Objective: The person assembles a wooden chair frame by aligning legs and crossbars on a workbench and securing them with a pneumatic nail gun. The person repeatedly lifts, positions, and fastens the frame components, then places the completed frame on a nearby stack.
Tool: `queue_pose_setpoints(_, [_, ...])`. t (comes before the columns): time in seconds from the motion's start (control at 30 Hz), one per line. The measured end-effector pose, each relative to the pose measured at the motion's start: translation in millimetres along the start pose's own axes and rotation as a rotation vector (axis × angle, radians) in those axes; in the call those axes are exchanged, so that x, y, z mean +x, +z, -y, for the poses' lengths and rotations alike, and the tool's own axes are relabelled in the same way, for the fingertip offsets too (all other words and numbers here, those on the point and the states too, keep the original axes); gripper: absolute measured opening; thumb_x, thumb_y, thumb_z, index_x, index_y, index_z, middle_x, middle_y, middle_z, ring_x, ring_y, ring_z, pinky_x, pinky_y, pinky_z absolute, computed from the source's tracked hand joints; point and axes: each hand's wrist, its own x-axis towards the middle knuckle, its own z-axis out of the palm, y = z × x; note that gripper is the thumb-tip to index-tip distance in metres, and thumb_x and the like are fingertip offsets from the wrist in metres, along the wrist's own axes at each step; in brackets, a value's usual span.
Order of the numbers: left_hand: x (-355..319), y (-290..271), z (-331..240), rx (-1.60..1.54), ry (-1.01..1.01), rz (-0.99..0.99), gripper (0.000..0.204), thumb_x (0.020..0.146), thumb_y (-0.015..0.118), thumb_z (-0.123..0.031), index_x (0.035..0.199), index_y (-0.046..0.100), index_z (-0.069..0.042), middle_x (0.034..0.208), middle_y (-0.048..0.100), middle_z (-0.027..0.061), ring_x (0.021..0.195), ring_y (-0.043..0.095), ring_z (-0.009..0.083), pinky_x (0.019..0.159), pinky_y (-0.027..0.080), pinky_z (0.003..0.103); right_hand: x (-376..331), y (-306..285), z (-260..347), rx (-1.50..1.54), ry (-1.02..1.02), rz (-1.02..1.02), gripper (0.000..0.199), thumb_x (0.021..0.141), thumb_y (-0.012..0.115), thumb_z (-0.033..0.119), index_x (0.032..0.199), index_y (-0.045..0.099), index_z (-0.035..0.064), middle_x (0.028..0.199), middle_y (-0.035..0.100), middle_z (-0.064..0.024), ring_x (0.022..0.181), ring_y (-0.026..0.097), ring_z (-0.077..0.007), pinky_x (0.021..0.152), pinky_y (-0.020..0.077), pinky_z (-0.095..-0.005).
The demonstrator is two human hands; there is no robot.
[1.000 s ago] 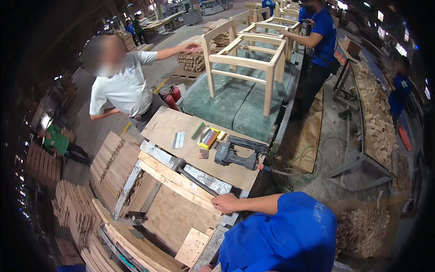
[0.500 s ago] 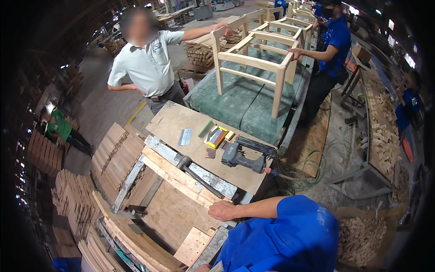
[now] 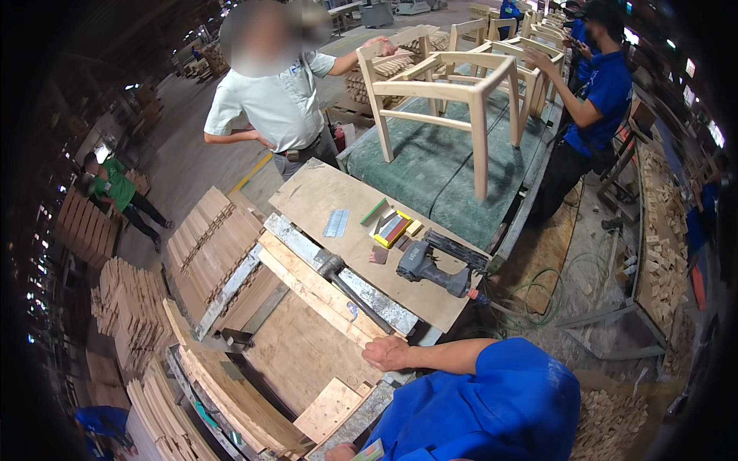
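Note:
My right hand point(image 3: 387, 353) is curled closed against the near end of a pale wooden strip point(image 3: 311, 288) on the workbench jig; what its fingers hold, if anything, is hidden. Just beyond the knuckles ends the dark handle of a hammer point(image 3: 332, 267), which lies along a worn metal rail point(image 3: 296, 240). Only a small part of my left hand point(image 3: 340, 452) shows at the lower edge, by a metal edge of the jig, its fingers not readable. A drilled wooden block point(image 3: 329, 411) sits between my hands on the plywood bed point(image 3: 296, 346).
A board point(image 3: 307, 188) holds a nail gun point(image 3: 434, 267) with its hose, an open yellow-and-green box point(image 3: 390, 227) and a nail strip point(image 3: 336, 223). Beyond, two people stand by wooden chair frames point(image 3: 430, 91) on a green table point(image 3: 407, 157). Wood stacks point(image 3: 134, 307) stand left.
My view has shifted slightly. The co-worker in blue has raised a hand from the nearest chair frame, which has turned a little. My right hand stays at the strip's end.

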Motion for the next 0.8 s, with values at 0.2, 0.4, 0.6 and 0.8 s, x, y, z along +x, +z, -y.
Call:
queue_pose_setpoints(0.2, [-1, 1, 6, 0.015, -0.024, -0.001, 0.019, 0.091, 0.062, -0.028, 0.083, 0.073, -0.014, 0.074, 0.070, 0.0034, 0.062, 0.066, 0.0213, 0.057, 0.054, 0.040, 2, -2, 1, -0.009, -0.001, -0.003, 0.017, 0.088, 0.068, 0.023, 0.082, 0.057, 0.0118, 0.078, 0.057, -0.0060, 0.074, 0.065, -0.0265, 0.058, 0.0551, -0.0417])
queue_pose_setpoints(0.4, [0, 1, 10, 0.040, -0.042, 0.007, 0.020, 0.090, 0.062, -0.028, 0.083, 0.073, -0.014, 0.074, 0.071, 0.0032, 0.062, 0.067, 0.0214, 0.057, 0.054, 0.040, 3, -3, 2, -0.003, 0.002, -0.026, 0.016, 0.089, 0.067, 0.023, 0.082, 0.057, 0.0120, 0.078, 0.058, -0.0055, 0.073, 0.066, -0.0260, 0.058, 0.0548, -0.0411])
queue_pose_setpoints(0.6, [0, 1, 12, 0.074, -0.069, 0.016, 0.020, 0.090, 0.062, -0.029, 0.082, 0.074, -0.015, 0.075, 0.071, 0.0029, 0.063, 0.068, 0.0215, 0.058, 0.055, 0.041, 3, -3, 2, -0.028, -0.007, -0.030, 0.015, 0.088, 0.068, 0.022, 0.081, 0.058, 0.0128, 0.077, 0.058, -0.0047, 0.071, 0.066, -0.0245, 0.057, 0.0546, -0.0391])
queue_pose_setpoints(0.8, [1, 3, 14, 0.115, -0.098, 0.035, 0.020, 0.089, 0.062, -0.029, 0.082, 0.075, -0.016, 0.075, 0.072, 0.0026, 0.064, 0.068, 0.0216, 0.059, 0.056, 0.041, 4, -6, 3, -0.030, -0.006, -0.049, 0.015, 0.090, 0.068, 0.023, 0.082, 0.060, 0.0137, 0.077, 0.059, -0.0042, 0.070, 0.065, -0.0238, 0.057, 0.0544, -0.0385])
